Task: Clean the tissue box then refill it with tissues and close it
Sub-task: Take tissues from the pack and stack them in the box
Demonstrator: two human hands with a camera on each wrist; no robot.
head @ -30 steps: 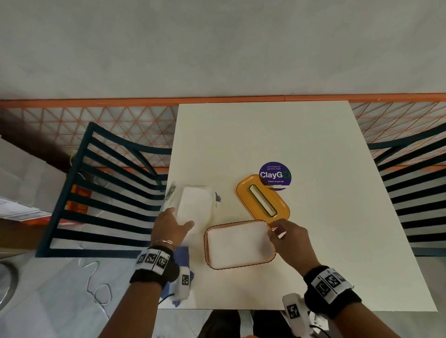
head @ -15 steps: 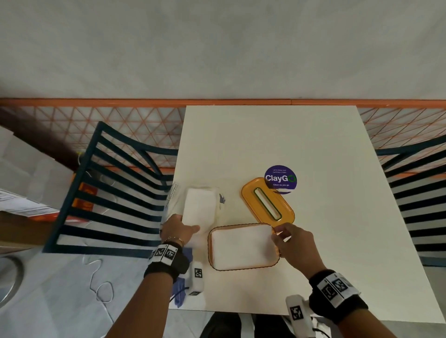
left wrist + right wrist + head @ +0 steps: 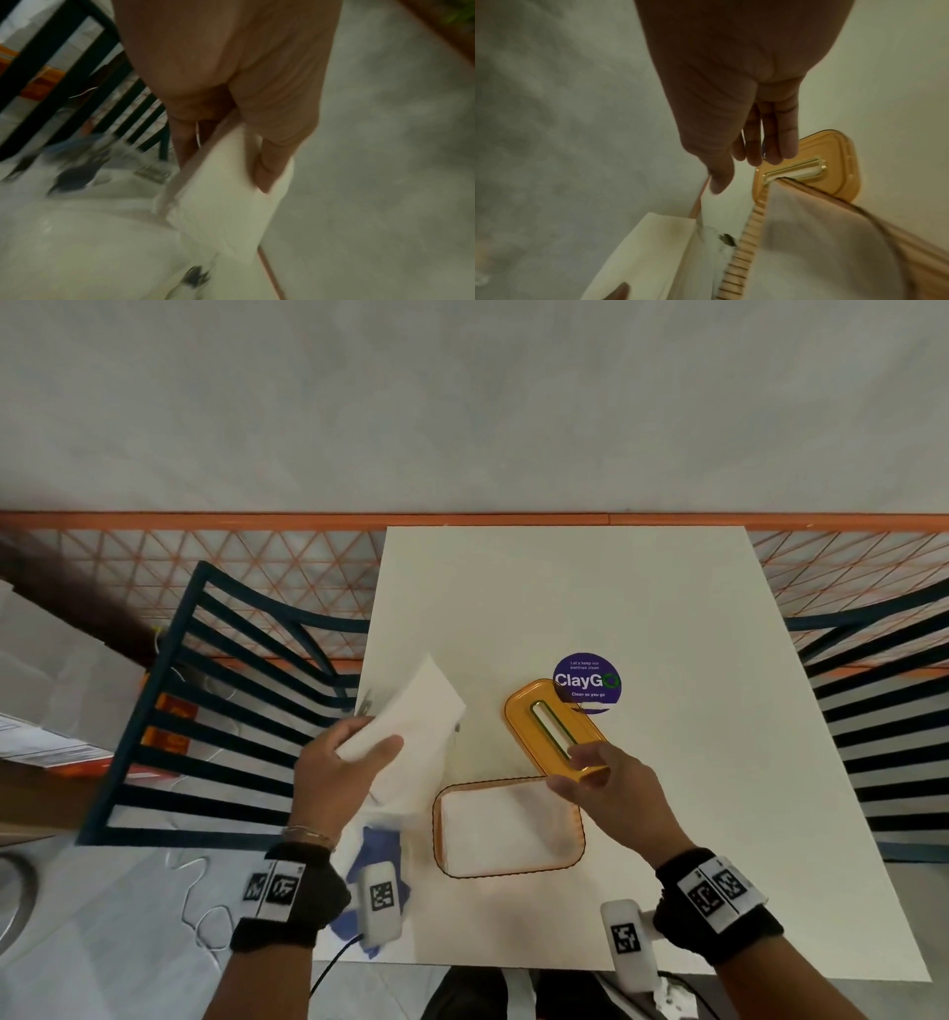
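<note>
Head view: the left hand (image 3: 336, 775) pinches a tissue stack (image 3: 411, 711), lifted at about 10 o'clock from the open tissue box (image 3: 508, 824), whose long axis runs 9 to 3. The right hand (image 3: 611, 793), fingers loosely spread, hovers over the box's 2 o'clock corner beside the lid (image 3: 552, 729).

Left wrist view: thumb and fingers (image 3: 270, 172) clamp the stack's end; blurred.

Right wrist view: straight fingers (image 3: 780, 142) hold nothing, lid just beyond. The left hand is likely nearer for loading.

Orange tissue box (image 3: 508, 824) sits open on the bench, white tissues inside; its slotted orange lid (image 3: 552, 726) lies just behind; a tissue stack (image 3: 411, 716) tilts up, lifted.
</note>
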